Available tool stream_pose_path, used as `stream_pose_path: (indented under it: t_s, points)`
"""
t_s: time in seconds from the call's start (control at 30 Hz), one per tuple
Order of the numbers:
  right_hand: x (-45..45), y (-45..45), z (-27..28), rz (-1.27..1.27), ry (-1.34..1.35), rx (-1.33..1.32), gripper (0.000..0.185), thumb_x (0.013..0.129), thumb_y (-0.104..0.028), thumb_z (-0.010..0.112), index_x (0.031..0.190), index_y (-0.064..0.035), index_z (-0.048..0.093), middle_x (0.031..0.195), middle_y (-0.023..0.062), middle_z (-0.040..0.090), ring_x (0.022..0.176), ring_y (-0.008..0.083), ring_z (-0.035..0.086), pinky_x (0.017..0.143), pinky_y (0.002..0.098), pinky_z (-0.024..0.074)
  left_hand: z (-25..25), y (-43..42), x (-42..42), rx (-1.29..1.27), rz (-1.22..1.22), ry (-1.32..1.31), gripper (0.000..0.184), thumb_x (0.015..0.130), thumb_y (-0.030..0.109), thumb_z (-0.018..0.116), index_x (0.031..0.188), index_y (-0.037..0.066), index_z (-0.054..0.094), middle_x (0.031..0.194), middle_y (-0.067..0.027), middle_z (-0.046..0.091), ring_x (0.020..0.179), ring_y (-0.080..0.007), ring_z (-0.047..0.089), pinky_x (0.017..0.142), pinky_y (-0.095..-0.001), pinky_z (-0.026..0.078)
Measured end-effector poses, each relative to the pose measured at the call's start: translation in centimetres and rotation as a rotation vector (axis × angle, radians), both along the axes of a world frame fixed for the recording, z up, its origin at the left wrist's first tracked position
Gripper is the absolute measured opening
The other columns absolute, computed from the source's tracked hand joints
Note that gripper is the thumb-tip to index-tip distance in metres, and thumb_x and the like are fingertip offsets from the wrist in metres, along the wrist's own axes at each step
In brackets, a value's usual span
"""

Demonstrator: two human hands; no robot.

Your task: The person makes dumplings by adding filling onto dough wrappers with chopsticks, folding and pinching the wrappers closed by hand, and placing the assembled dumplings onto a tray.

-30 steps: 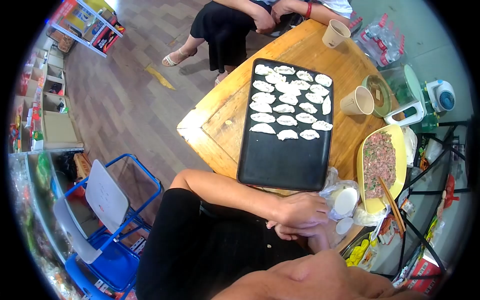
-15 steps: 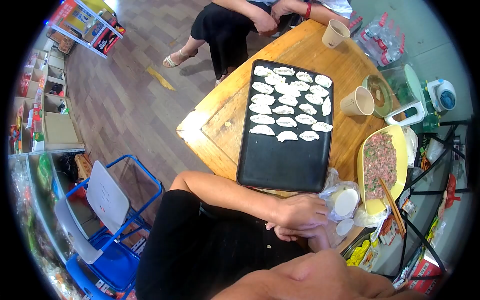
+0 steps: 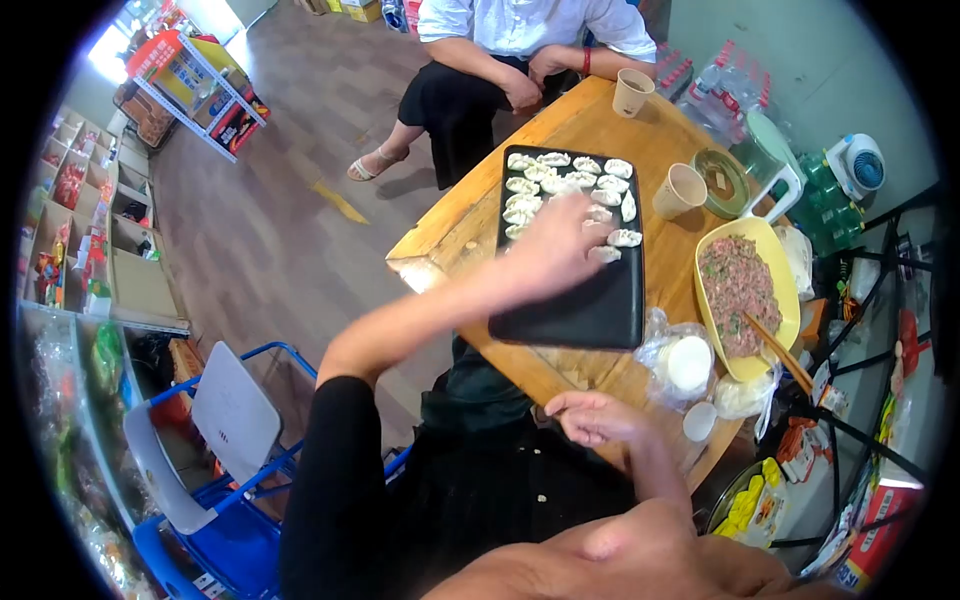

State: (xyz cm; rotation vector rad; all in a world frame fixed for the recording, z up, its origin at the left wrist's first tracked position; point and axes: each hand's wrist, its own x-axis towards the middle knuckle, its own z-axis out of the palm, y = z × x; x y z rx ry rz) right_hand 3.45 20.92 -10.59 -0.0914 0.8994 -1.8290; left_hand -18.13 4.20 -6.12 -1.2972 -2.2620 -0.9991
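My left hand [image 3: 566,245] is over the black tray [image 3: 570,320], among the rows of white dumplings [image 3: 525,185]. Its fingers point down and are partly hidden and blurred, so whether they hold a dumpling is unclear. By the near table edge, my right hand [image 3: 597,416] is half curled with the index finger stretched out, and nothing shows in it. To its right lie a stack of round white wrappers [image 3: 688,362] in a plastic bag and a small white disc [image 3: 699,421]. A yellow dish [image 3: 790,300] of meat filling [image 3: 738,285] holds wooden chopsticks [image 3: 780,352].
Paper cups [image 3: 680,192] and a glass jug [image 3: 770,165] stand along the right side of the wooden table [image 3: 445,235]. Across it sits another person [image 3: 500,40] with folded arms. A blue folding chair [image 3: 230,405] and shelves [image 3: 110,250] are on the left.
My left hand has moved from beside my right hand up and over the tray. My right hand has come apart from it at the table edge. The view has shifted slightly.
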Motion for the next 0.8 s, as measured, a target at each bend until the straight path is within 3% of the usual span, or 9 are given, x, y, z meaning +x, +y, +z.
stream_pose_path:
  t_s: [0.13, 0.27, 0.33, 0.37, 0.47, 0.57, 0.63, 0.7, 0.8]
  points:
    - [0.1, -0.4, 0.5, -0.067, 0.013, 0.067, 0.025, 0.103, -0.016, 0.048, 0.126, -0.0065, 0.050, 0.070, -0.0012, 0.047, 0.054, 0.0032, 0.042, 0.043, 0.0160, 0.0288, 0.2, -0.4, -7.9, -0.264, 0.134, -0.020, 0.071, 0.076, 0.042, 0.077, 0.138, 0.019, 0.052, 0.146, -0.0197, 0.038, 0.136, -0.0399, 0.034, 0.105, -0.0598, 0.035]
    - [0.9, -0.5, 0.9, -0.090, 0.002, 0.085, 0.025, 0.102, -0.018, 0.050, 0.126, -0.0097, 0.050, 0.071, -0.0012, 0.050, 0.052, 0.0026, 0.043, 0.042, 0.0153, 0.0279, -0.4, -0.3, -5.2, -0.359, 0.140, -0.073, 0.078, 0.073, 0.051, 0.077, 0.139, 0.018, 0.051, 0.149, -0.0206, 0.034, 0.139, -0.0417, 0.028, 0.108, -0.0651, 0.029]
    - [1.0, -0.6, 1.1, -0.103, 0.043, 0.152, 0.026, 0.102, -0.021, 0.052, 0.126, -0.0124, 0.051, 0.073, -0.0010, 0.052, 0.050, 0.0024, 0.041, 0.042, 0.0150, 0.0277, -0.5, -1.4, -0.9, -0.304, 0.015, -0.063, 0.078, 0.072, 0.049, 0.078, 0.138, 0.018, 0.052, 0.149, -0.0216, 0.034, 0.139, -0.0424, 0.029, 0.108, -0.0635, 0.029]
    - [1.2, -0.6, 0.6, -0.103, 0.045, 0.147, 0.026, 0.102, -0.021, 0.052, 0.126, -0.0121, 0.052, 0.073, -0.0012, 0.052, 0.050, 0.0023, 0.041, 0.042, 0.0150, 0.0280, 0.3, -2.1, 2.1, -0.250, -0.071, -0.085, 0.079, 0.071, 0.040, 0.081, 0.139, 0.015, 0.050, 0.148, -0.0294, 0.032, 0.135, -0.0455, 0.034, 0.107, -0.0604, 0.031]
    - [1.1, -0.7, 0.6, -0.100, 0.058, 0.091, 0.027, 0.101, -0.022, 0.053, 0.125, -0.0102, 0.053, 0.074, -0.0014, 0.052, 0.050, 0.0025, 0.041, 0.043, 0.0159, 0.0287, 0.6, -4.0, 10.1, -0.263, -0.094, -0.074, 0.076, 0.077, 0.032, 0.077, 0.144, 0.017, 0.045, 0.151, -0.0196, 0.033, 0.140, -0.0429, 0.030, 0.111, -0.0623, 0.025]
    - [1.2, -0.6, 1.1, -0.103, 0.093, 0.135, 0.016, 0.101, -0.023, 0.053, 0.107, -0.0093, 0.058, 0.069, -0.0017, 0.052, 0.049, 0.0028, 0.041, 0.043, 0.0173, 0.0288, -2.0, -5.2, 15.4, -0.117, -0.193, -0.097, 0.061, 0.083, 0.028, 0.071, 0.139, 0.013, 0.051, 0.150, -0.0189, 0.035, 0.138, -0.0406, 0.034, 0.108, -0.0641, 0.028]
    - [1.1, -0.1, -0.4, -0.022, 0.149, 0.161, 0.017, 0.100, -0.025, 0.055, 0.091, -0.0110, 0.057, 0.064, -0.0021, 0.051, 0.049, 0.0026, 0.043, 0.042, 0.0175, 0.0297, -2.7, -5.7, 17.7, -0.038, -0.244, -0.155, 0.054, 0.085, 0.017, 0.069, 0.136, 0.010, 0.053, 0.146, -0.0188, 0.040, 0.133, -0.0403, 0.040, 0.108, -0.0575, 0.033]
    - [1.6, -0.5, 0.5, -0.068, 0.108, 0.195, 0.015, 0.100, -0.024, 0.055, 0.093, -0.0109, 0.057, 0.065, -0.0022, 0.051, 0.049, 0.0025, 0.044, 0.042, 0.0174, 0.0305, -2.7, -5.8, 19.0, 0.045, -0.270, -0.194, 0.049, 0.085, 0.006, 0.066, 0.133, 0.006, 0.054, 0.142, -0.0185, 0.045, 0.130, -0.0389, 0.043, 0.106, -0.0491, 0.038]
    - [1.5, -0.6, 1.1, -0.125, 0.078, 0.216, 0.012, 0.100, -0.022, 0.055, 0.096, -0.0107, 0.056, 0.066, -0.0022, 0.051, 0.050, 0.0025, 0.045, 0.042, 0.0171, 0.0317, -3.7, -5.7, 20.1, 0.073, -0.274, -0.326, 0.047, 0.087, 0.005, 0.065, 0.133, 0.005, 0.054, 0.139, -0.0184, 0.048, 0.127, -0.0375, 0.047, 0.105, -0.0464, 0.040]
